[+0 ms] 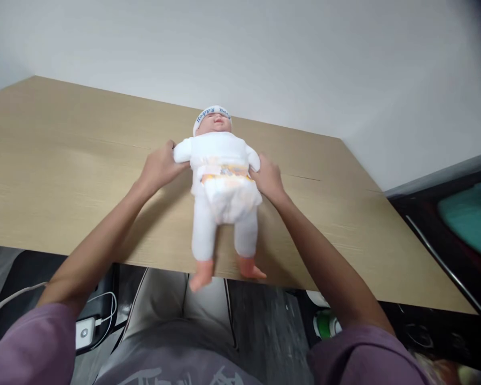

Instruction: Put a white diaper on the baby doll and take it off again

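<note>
A baby doll [218,147] in white clothes lies on its back on the wooden table [84,155], head toward the wall. Around its head goes a white band [214,111] with blue lettering. A diaper [228,195] with an orange-and-white printed waist is wrapped over its clothes. My left hand [161,167] is closed round the doll's arm on the left, with the fingertips partly hidden under it. On the other side, my right hand [268,176] grips the doll by its arm and flank. The doll's bare feet reach the table's near edge and look slightly blurred.
A pale wall [240,59] rises behind the table. At the right stands a dark unit [428,214] with a teal item [471,219]. Below the near edge are a white device [85,332] with a cable and a green-and-white container [324,324].
</note>
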Demonstrator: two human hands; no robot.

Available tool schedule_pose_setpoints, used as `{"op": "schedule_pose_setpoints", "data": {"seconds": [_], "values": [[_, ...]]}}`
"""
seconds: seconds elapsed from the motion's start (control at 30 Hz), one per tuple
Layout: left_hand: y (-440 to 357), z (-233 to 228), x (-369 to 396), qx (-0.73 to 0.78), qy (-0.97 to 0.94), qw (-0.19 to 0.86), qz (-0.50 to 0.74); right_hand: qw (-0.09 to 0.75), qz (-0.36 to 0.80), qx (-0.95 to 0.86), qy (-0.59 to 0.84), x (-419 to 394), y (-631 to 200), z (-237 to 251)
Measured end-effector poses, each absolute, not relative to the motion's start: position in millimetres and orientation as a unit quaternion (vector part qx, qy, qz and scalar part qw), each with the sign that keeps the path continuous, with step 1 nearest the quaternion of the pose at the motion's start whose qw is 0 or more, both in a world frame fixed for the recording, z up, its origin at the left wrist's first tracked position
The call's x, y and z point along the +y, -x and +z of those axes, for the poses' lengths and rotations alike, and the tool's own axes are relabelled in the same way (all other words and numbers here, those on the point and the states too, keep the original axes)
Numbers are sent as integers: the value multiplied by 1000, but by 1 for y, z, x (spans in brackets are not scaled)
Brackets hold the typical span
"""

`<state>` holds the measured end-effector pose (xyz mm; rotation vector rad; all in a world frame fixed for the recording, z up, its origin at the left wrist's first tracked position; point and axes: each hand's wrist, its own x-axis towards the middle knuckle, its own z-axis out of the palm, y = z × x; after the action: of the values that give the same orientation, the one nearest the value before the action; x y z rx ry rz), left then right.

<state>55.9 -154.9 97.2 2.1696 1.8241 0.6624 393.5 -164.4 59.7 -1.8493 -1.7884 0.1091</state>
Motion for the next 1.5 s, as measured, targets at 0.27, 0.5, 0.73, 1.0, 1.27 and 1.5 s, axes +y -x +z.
{"op": "schedule_pose_setpoints", "data": {"seconds": [0.27,0.5,0.73,1.0,1.27,1.5], "values": [[-11,60,-457,536,-776,273,191,281,80,-788,542,-396,-411,115],[33,-25,-600,556,-724,397,96,175,195,-793,550,-526,-357,39],[36,-42,-590,571,-699,429,43,237,306,-727,567,-498,-327,-74],[42,-39,-578,556,-806,202,-32,294,426,-632,576,-534,-355,-101],[-44,-19,-523,284,-866,399,105,289,386,-628,611,-564,-343,-89],[-82,-49,-496,251,-868,414,108,297,330,-606,660,-537,-363,-124]]}}
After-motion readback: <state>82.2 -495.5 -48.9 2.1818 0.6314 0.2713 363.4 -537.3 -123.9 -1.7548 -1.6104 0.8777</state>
